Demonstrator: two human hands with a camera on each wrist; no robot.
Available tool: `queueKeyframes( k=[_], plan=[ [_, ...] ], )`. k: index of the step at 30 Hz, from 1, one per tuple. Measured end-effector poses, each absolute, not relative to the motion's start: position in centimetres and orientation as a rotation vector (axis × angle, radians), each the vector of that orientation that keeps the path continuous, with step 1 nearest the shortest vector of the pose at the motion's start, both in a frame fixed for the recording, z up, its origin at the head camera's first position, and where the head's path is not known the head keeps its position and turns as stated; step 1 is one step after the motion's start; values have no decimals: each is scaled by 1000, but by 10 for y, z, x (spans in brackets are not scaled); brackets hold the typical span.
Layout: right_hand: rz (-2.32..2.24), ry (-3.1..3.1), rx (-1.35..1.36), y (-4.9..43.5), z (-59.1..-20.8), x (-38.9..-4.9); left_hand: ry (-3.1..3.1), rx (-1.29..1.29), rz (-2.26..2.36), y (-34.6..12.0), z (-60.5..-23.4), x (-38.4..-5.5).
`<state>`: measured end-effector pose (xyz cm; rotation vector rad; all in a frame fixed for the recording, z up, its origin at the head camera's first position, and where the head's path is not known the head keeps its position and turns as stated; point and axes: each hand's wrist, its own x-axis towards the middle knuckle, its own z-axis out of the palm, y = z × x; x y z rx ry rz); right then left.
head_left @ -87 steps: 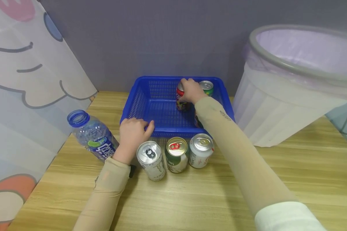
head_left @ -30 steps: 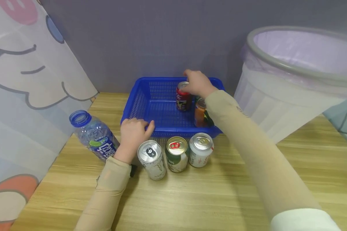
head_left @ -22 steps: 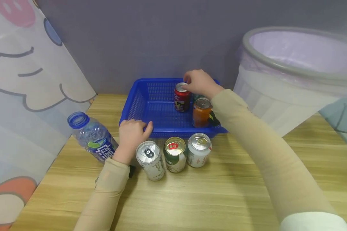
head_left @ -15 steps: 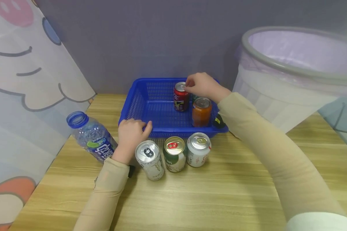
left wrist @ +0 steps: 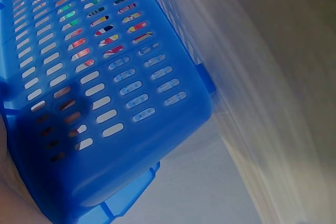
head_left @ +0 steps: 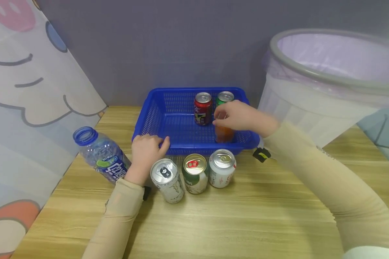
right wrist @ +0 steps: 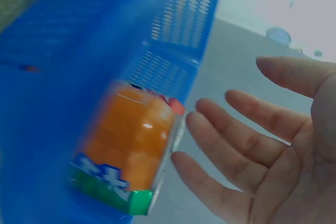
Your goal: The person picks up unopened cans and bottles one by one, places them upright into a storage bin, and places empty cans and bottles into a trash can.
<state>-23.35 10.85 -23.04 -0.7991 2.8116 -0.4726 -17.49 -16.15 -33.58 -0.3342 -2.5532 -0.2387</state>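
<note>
My left hand [head_left: 148, 153] holds the front left rim of the blue plastic basket [head_left: 181, 146], fingers bent over the edge. My right hand [head_left: 236, 116] hovers above the orange drink can [head_left: 224, 134] in the basket's front right part, partly covering it. In the right wrist view the fingers [right wrist: 236, 150] are loosely spread, apart from the can, with nothing between them. Behind it in the basket stand a red can [head_left: 202, 109] and a green can [head_left: 225, 97], both upright.
In front of the basket stand a white can [head_left: 168, 183], a green-and-white can [head_left: 196, 176] and a second, shorter white can [head_left: 222, 169]. A capless blue-labelled bottle [head_left: 105, 154] stands left, near the left wrist. A lined trash bin [head_left: 298, 97] rises on the right.
My right hand has let go of the red can, which stays in the basket. It has moved right and toward me, over the orange can. The left hand keeps its place.
</note>
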Motion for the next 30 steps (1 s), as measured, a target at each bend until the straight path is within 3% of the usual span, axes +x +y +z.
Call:
queueKeyframes(
  k=[30],
  plan=[
    [-719,2938,-1014,156,-308,-179,-2531,-344,-226,-159,-336,-176]
  ],
)
